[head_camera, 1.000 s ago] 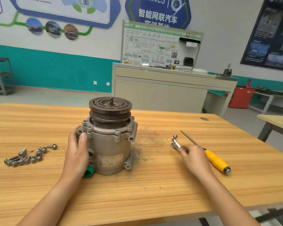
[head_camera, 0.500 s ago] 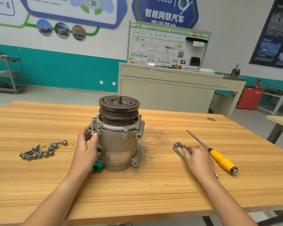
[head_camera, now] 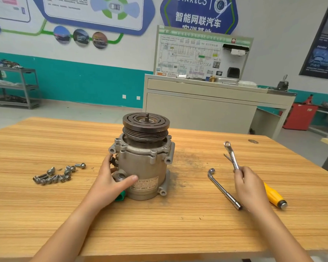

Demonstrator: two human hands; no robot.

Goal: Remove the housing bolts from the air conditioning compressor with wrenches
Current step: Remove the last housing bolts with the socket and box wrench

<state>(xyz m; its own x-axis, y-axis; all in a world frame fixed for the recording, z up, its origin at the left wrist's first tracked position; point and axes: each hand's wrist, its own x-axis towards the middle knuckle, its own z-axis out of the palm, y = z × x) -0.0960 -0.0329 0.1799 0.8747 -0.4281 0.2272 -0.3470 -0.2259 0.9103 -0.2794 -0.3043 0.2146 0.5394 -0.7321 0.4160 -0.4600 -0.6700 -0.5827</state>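
Note:
The grey air conditioning compressor [head_camera: 144,163] stands upright mid-table, its dark grooved pulley on top. My left hand [head_camera: 110,178] holds its left side, thumb laid across the front near the label. My right hand [head_camera: 248,184] grips a silver ring wrench [head_camera: 231,155] by its lower end and holds it raised off the table, ring end pointing up and away. An L-shaped socket wrench [head_camera: 223,189] lies on the wood just left of that hand. Several removed bolts [head_camera: 55,174] lie in a loose pile to the left of the compressor.
A yellow-handled screwdriver [head_camera: 274,195] lies on the wooden table [head_camera: 159,233] behind my right hand. A green cap [head_camera: 120,197] sits at the compressor's base. Beyond the table stand a beige training cabinet [head_camera: 206,110], a metal shelf rack [head_camera: 17,86] and a red bin [head_camera: 299,117].
My right hand has picked the ring wrench up off the table and lifted it, leaving the L-shaped wrench lying there. My left hand shifted on the compressor, thumb now across its front.

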